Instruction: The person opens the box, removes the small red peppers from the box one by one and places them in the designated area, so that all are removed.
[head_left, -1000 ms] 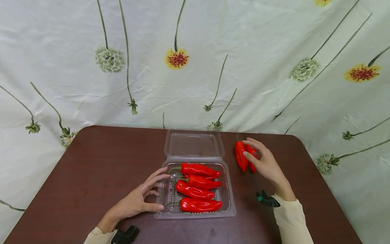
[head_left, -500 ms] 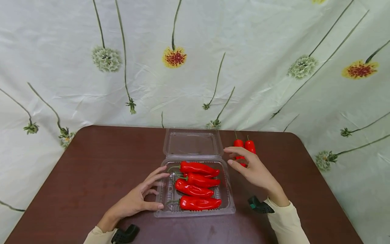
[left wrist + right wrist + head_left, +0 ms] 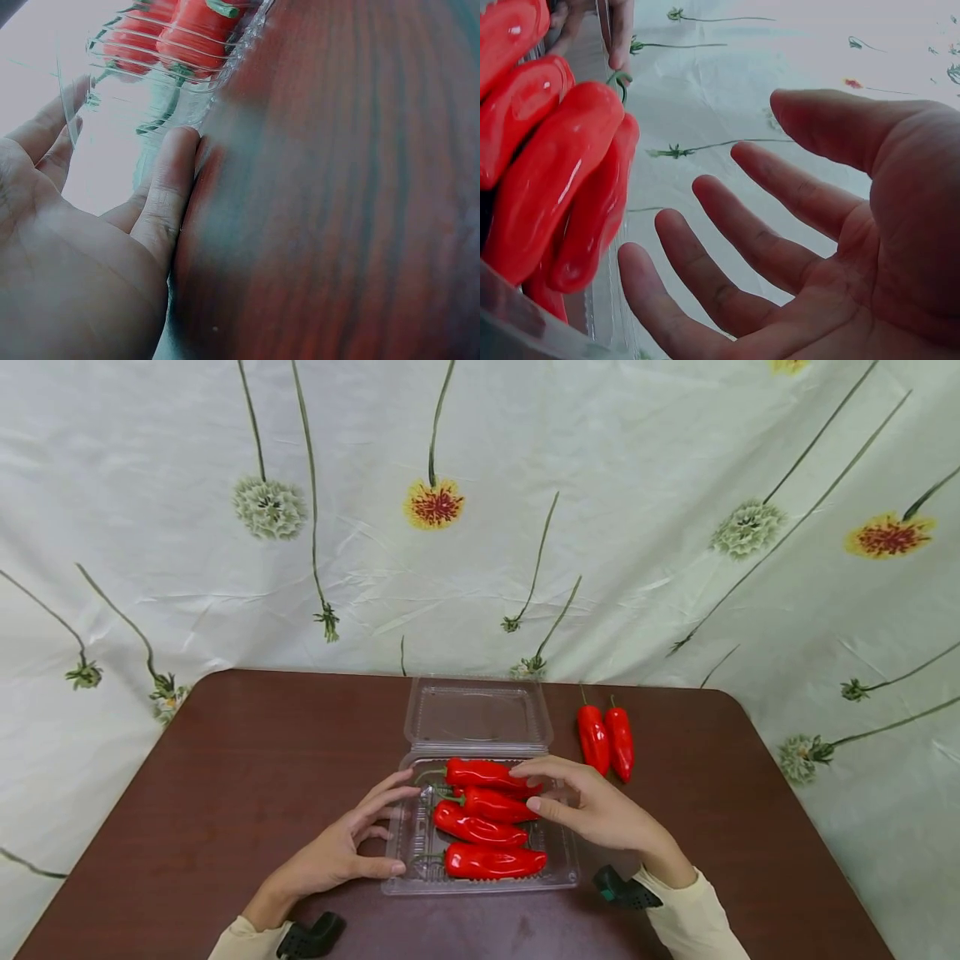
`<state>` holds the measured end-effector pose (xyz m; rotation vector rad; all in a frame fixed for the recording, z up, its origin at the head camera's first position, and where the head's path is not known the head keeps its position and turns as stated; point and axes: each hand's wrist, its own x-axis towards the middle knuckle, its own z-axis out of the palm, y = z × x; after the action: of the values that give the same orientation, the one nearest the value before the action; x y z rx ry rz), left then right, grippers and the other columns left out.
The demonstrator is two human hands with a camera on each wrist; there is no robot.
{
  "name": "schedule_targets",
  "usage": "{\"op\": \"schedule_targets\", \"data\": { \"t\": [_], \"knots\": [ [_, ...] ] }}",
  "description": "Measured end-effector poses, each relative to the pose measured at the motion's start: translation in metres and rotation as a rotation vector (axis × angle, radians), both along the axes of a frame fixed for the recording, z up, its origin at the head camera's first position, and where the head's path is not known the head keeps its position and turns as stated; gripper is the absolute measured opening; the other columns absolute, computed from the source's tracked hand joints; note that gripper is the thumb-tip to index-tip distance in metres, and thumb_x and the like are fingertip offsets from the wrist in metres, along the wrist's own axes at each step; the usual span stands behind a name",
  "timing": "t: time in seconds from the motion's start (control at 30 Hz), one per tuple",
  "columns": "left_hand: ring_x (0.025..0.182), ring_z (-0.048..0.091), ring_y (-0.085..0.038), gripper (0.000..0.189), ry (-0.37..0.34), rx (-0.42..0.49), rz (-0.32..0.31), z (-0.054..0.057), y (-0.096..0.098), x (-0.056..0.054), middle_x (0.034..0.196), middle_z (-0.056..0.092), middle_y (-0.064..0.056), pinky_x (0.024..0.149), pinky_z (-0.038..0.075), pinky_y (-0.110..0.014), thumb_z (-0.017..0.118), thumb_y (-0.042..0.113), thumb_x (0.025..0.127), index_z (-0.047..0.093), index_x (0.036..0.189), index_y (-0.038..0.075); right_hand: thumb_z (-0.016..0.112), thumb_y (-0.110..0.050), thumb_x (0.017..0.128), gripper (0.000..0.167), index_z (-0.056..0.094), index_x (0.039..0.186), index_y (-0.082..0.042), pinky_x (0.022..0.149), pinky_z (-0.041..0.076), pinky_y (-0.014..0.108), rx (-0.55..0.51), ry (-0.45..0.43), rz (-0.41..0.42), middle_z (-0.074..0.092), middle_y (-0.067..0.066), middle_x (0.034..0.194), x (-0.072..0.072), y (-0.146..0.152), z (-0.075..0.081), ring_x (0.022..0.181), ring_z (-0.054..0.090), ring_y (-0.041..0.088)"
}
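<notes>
A clear plastic clamshell box (image 3: 558,883) lies open on the table with several glossy red chili peppers (image 3: 495,862) in it, green stems to the left. My left hand (image 3: 333,856) touches the box's left side, fingers spread and thumb near its front left corner; in the left wrist view the thumb (image 3: 174,161) lies along the plastic edge. Over the right part of the box hovers my right hand (image 3: 600,806), overlapping the upper peppers' tips. The right wrist view shows its fingers (image 3: 727,292) extended, holding nothing, with peppers (image 3: 562,172) to their left.
Two more red peppers (image 3: 621,743) lie side by side on the brown table (image 3: 300,752), right of the raised transparent lid (image 3: 480,714). Behind the table's far edge hangs a white cloth (image 3: 637,485) printed with flowers.
My right hand has moved left and nearer from the two loose peppers to above the box's right side, with nothing in it. The left hand stays at the box.
</notes>
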<state>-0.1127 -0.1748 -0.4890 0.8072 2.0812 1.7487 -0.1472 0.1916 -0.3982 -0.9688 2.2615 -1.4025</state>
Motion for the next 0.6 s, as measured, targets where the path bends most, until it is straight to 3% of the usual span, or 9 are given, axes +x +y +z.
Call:
{"op": "schedule_targets", "data": {
  "t": [0.23,0.33,0.6],
  "knots": [
    [0.129,0.050,-0.025,0.080,0.003,-0.003,0.005,-0.002,-0.001,0.001,0.167,0.010,-0.006,0.092,0.049,-0.031,0.077,0.004,0.086,0.035,0.154,0.009,0.067,-0.021,0.097,0.041,0.059,0.135,-0.008,0.094,0.054,0.037,0.058,0.013,0.125,0.060,0.009,0.136,0.007,-0.010,-0.002,0.120,0.057,0.030],
    [0.129,0.050,-0.026,0.080,-0.002,-0.013,0.010,-0.002,-0.001,0.001,0.168,0.010,-0.005,0.093,0.049,-0.031,0.077,0.005,0.086,0.035,0.155,0.011,0.068,-0.027,0.097,0.042,0.061,0.135,-0.011,0.097,0.052,0.039,0.101,0.026,0.164,0.061,0.002,0.136,0.012,-0.017,-0.004,0.122,0.057,0.024],
    [0.129,0.049,-0.027,0.079,-0.012,-0.025,0.005,-0.001,-0.001,0.000,0.168,0.010,-0.006,0.093,0.048,-0.032,0.076,0.005,0.087,0.035,0.154,0.010,0.064,-0.029,0.099,0.040,0.061,0.134,-0.011,0.104,0.048,0.035,0.147,0.063,0.255,0.064,0.004,0.132,0.018,-0.032,-0.010,0.123,0.059,0.019]
  ]
}}
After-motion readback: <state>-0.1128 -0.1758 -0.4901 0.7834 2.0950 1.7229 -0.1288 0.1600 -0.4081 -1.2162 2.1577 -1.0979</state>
